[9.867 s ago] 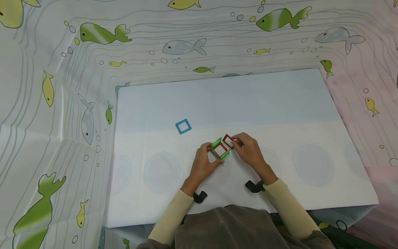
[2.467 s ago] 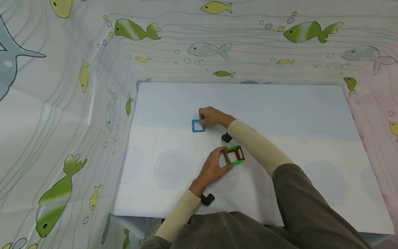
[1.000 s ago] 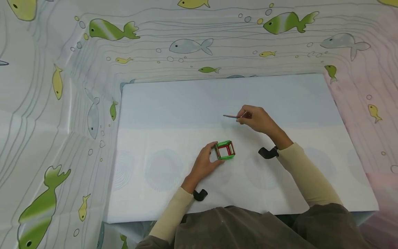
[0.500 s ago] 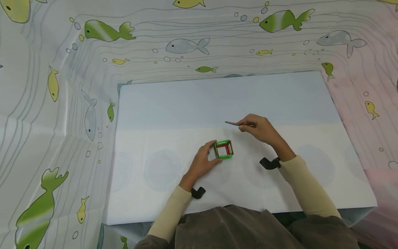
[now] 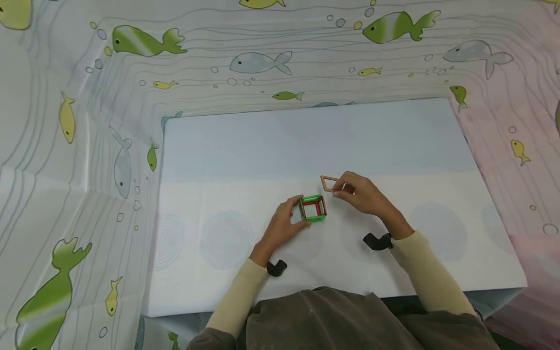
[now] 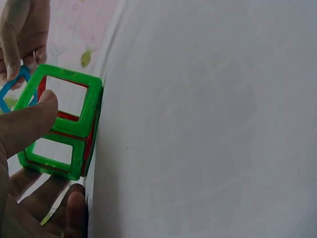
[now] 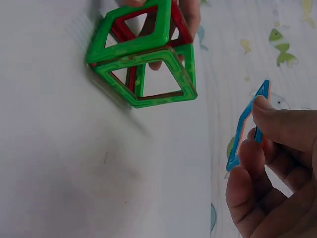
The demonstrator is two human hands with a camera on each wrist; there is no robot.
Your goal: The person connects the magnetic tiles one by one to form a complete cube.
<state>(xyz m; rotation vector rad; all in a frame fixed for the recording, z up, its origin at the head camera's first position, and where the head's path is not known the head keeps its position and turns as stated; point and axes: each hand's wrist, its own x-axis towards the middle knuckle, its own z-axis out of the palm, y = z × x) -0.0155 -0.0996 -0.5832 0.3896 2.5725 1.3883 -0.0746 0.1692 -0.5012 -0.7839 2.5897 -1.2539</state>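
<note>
Green and red magnetic tiles form a small open-topped box (image 5: 313, 218) on the table. My left hand (image 5: 282, 224) holds it at its left side; in the left wrist view the thumb (image 6: 29, 121) lies on a green tile and fingers reach round below. To the upper right, my right hand (image 5: 359, 192) pinches a square magnetic tile frame (image 5: 323, 183) between thumb and fingers, apart from the box. That tile looks orange from the head, while the right wrist view shows its blue face with an orange edge.
The box and both hands are over a white and pale blue table (image 5: 245, 146). A fish-print sheet (image 5: 210, 97) hangs behind and beside it. Black wrist-camera mounts (image 5: 378, 241) stick out from both wrists.
The blue tile was lifted from the table by the right hand, carried right, then lowered toward the box and turned. Earlier, a red tile was added to the box, which the left hand keeps holding.
</note>
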